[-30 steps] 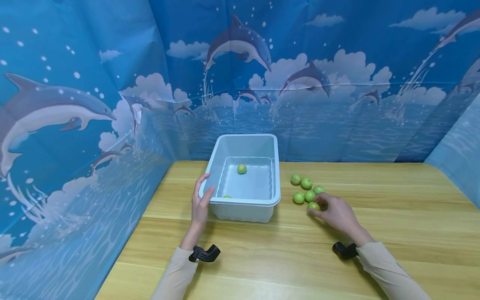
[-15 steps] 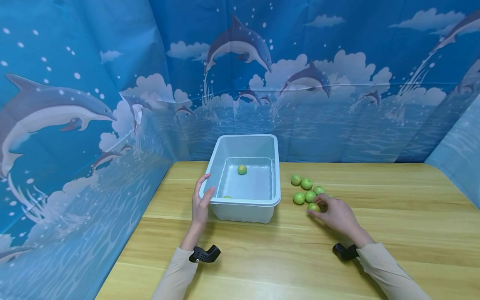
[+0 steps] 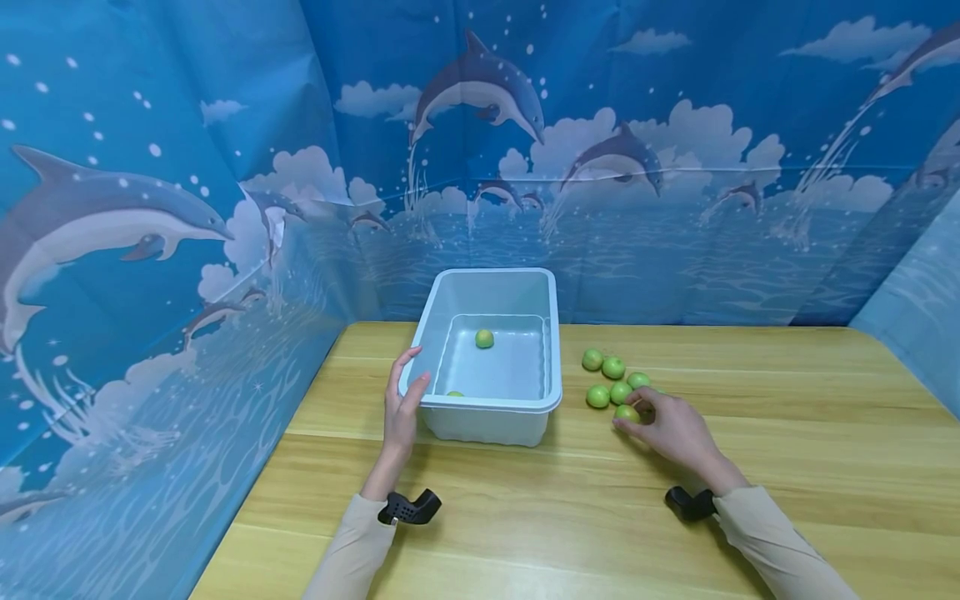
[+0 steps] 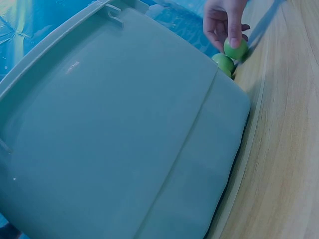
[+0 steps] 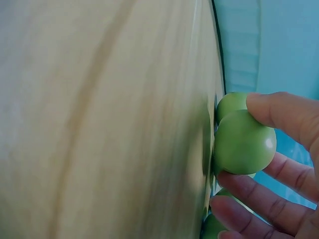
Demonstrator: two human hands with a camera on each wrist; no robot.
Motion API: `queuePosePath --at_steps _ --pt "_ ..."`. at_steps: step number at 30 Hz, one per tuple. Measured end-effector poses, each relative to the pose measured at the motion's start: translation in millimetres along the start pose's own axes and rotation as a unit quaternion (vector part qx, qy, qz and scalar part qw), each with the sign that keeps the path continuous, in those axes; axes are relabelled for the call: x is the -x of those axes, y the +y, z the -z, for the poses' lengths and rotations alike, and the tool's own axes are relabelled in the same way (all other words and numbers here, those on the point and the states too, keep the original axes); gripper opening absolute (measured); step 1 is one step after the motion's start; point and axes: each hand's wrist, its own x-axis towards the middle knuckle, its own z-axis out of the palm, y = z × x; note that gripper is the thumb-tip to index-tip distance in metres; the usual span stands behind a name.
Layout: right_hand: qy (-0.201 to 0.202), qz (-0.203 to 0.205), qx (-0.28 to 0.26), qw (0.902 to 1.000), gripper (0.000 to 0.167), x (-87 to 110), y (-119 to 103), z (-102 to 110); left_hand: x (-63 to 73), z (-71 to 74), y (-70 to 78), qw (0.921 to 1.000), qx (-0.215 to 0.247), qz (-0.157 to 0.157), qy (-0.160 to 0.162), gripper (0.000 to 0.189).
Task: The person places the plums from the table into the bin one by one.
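My left hand (image 3: 400,408) grips the near left corner of a light blue plastic bin (image 3: 491,403), the thumb over its rim and the fingers along the outer side. Inside the bin lie two round green fruits; one green fruit (image 3: 484,338) is near the middle, the other mostly hidden behind the near rim. Right of the bin, my right hand (image 3: 675,427) pinches a smooth green fruit (image 5: 244,142) between thumb and fingers, low over the table. Several more green fruits (image 3: 597,396) cluster just beyond it on the tabletop.
The wooden table (image 3: 510,517) ends at the back against a blue dolphin-print sheet (image 3: 480,233), which also hangs along the left side. A black wrist camera mount (image 3: 409,507) sits on the left wrist, another black mount (image 3: 690,503) on the right.
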Motion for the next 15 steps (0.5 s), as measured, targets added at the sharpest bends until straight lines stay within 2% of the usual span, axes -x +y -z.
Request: queuePosePath --at_steps 7,15 --pt "0.002 -0.004 -0.001 1.0000 0.043 -1.6 -0.3 2.4 0.3 -0.4 2.1 1.0000 -0.002 0.000 0.000 0.045" --pt "0.016 0.006 0.001 0.9999 0.040 -5.7 -1.0 6.0 1.2 -0.5 3.8 1.0000 -0.008 0.003 0.000 0.045"
